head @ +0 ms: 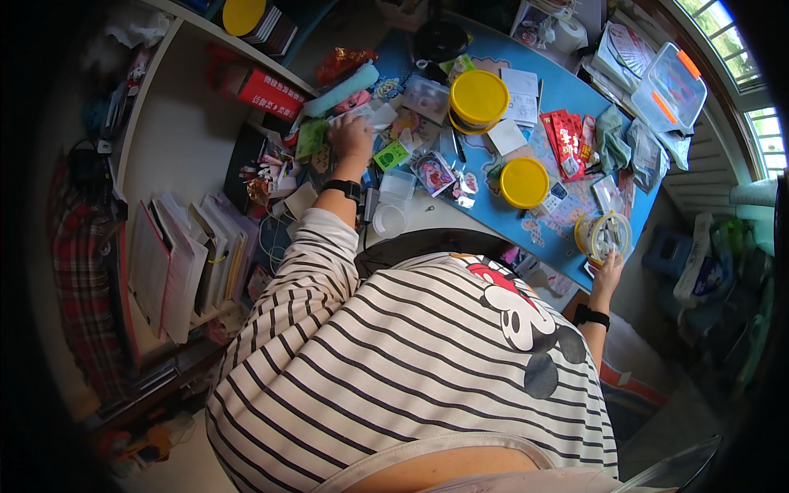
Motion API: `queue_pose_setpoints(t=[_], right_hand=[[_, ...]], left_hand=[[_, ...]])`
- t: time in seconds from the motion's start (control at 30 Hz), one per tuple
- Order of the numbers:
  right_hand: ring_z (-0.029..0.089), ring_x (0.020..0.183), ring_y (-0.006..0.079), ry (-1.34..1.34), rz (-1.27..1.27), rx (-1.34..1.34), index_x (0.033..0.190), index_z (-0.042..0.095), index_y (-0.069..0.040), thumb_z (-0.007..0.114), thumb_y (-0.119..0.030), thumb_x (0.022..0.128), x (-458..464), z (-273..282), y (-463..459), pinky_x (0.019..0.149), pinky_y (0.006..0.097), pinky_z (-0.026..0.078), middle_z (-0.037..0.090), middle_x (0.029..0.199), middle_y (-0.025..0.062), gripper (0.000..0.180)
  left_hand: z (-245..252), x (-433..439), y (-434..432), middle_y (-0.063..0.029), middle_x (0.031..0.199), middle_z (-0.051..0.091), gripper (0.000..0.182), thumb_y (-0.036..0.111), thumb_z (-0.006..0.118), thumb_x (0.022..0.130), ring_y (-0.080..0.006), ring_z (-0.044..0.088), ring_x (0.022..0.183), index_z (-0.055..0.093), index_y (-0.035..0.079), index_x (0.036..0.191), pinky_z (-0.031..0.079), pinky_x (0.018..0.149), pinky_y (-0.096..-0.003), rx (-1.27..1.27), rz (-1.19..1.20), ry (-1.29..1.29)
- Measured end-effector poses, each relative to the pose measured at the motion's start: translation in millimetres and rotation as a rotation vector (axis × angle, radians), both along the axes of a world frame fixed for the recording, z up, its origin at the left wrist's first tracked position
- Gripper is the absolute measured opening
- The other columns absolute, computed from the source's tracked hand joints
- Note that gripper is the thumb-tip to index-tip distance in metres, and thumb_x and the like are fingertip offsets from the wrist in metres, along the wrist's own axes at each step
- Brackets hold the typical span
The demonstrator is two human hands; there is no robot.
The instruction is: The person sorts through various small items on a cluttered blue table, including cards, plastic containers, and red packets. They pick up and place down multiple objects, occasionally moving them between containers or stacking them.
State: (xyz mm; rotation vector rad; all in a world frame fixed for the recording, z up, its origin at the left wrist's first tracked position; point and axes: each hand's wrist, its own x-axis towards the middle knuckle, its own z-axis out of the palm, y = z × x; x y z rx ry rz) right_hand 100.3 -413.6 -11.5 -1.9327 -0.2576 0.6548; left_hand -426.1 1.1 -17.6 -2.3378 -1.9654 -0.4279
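My left hand [351, 137] reaches onto the cluttered far left part of the desk. It touches crumpled white plastic or tissue [377, 116], beside a light blue fuzzy pencil case [343, 90] and green packets [310, 138]; its fingertips are partly hidden. At the desk's right edge my right hand [607, 274] is on a clear round tub [603, 237] with small items inside, its fingers at the rim. A yellow round lid [524, 183] lies on the blue desk mat, left of that tub. Another tub with a yellow lid [479, 98] stands farther back.
Red envelopes [564, 143] and grey-green cloth [611, 140] lie at the right. A clear box with orange latches [669, 89] rests on papers by the window. Small clear containers [389, 220] stand near the front edge. Shelves with folders [185, 265] are at the left.
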Motion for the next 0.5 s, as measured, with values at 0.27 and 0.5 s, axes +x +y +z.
queue_pose_setpoints(t=[0.27, 0.5], right_hand=[[0.071, 0.067, 0.0198, 0.019, -0.003, 0.009, 0.127, 0.05, -0.004, 0.052, -0.038, 0.105, 2, -3, 0, 0.051, 0.0271, 0.055, 0.069, 0.097, 0.0106, 0.04], [0.057, 0.052, 0.0095, 0.085, -0.039, 0.058, 0.129, 0.054, -0.003, 0.048, -0.019, 0.106, 10, 0, 1, 0.043, 0.0232, 0.044, 0.065, 0.084, 0.0061, 0.028]], left_hand=[[41, -40, -1, -0.0181, 0.103, 0.068, 0.018, 0.018, 0.069, 0.087, -0.0392, 0.062, 0.101, 0.068, 0.007, 0.1, 0.05, 0.088, -0.0493, 0.155, 0.197, -0.11], [71, -73, 13, -0.0185, 0.095, 0.07, 0.034, 0.033, 0.062, 0.099, -0.0366, 0.068, 0.087, 0.06, -0.001, 0.103, 0.052, 0.08, -0.0443, 0.047, 0.483, -0.557]])
